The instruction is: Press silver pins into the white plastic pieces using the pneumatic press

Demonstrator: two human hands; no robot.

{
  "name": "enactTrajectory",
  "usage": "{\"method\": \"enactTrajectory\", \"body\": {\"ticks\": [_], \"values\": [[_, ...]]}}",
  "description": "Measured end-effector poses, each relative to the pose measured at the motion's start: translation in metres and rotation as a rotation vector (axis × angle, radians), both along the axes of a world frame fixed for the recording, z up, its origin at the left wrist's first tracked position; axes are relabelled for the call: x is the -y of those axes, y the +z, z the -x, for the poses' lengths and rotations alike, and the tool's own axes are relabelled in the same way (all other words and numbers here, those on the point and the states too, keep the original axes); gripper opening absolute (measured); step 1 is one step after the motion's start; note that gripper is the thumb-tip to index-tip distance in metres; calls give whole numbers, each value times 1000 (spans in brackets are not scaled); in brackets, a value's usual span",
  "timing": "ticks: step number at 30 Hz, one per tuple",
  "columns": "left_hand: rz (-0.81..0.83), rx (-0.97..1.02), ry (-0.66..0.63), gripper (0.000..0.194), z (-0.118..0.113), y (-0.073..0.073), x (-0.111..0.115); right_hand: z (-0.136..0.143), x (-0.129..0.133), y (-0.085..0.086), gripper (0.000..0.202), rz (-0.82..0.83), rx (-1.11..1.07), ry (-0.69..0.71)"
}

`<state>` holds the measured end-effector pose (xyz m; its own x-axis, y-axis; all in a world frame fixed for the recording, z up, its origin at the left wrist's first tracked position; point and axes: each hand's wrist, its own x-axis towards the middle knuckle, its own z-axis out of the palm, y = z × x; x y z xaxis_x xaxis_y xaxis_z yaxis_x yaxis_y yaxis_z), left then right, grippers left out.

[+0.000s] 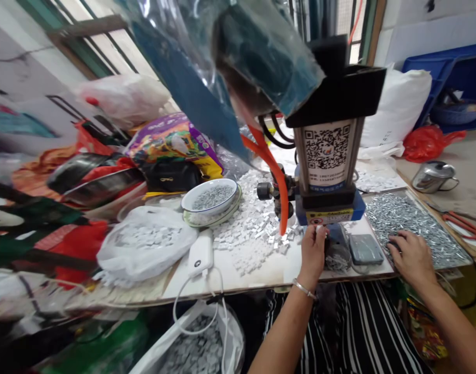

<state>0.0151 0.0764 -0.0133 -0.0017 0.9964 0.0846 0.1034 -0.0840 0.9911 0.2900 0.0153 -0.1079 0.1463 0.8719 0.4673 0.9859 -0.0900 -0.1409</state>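
My left hand (314, 246) is raised to the base of a small bench press (331, 171), its thumb and fingers pinched together. A small white piece (319, 228) shows at those fingertips, just under the press's yellow label; its far end is hidden. My right hand (413, 257) rests at the left edge of a tray of small silvery metal pins (420, 218), with the fingers bent and close together. Whatever those fingertips hold is too small to make out. Between my hands lie a grey rectangular block (365, 249) and a little clear container of metal pieces (338, 262).
Small white pieces (257, 223) are spread left of the press. Beyond them are an enamel bowl of metal bits (210, 197), a white power bank (201, 253) and a plastic bag (144, 244). Orange-handled scissors (465, 223) and a metal mug (433, 176) lie right. An orange hose (283, 197) hangs nearby.
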Motion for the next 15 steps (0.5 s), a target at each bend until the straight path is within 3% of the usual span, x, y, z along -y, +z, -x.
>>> {"method": "enactTrajectory", "body": {"ticks": [5, 9, 15], "values": [[9, -42, 64, 13, 9, -6, 12, -17, 2, -15, 36, -51, -29, 47], [-16, -193, 69, 6, 16, -1, 16, -28, -1, -26, 34, -131, -112, 111], [-89, -422, 18, 14, 27, 17, 23, -25, 3, -11, 28, -196, -305, 162]]}}
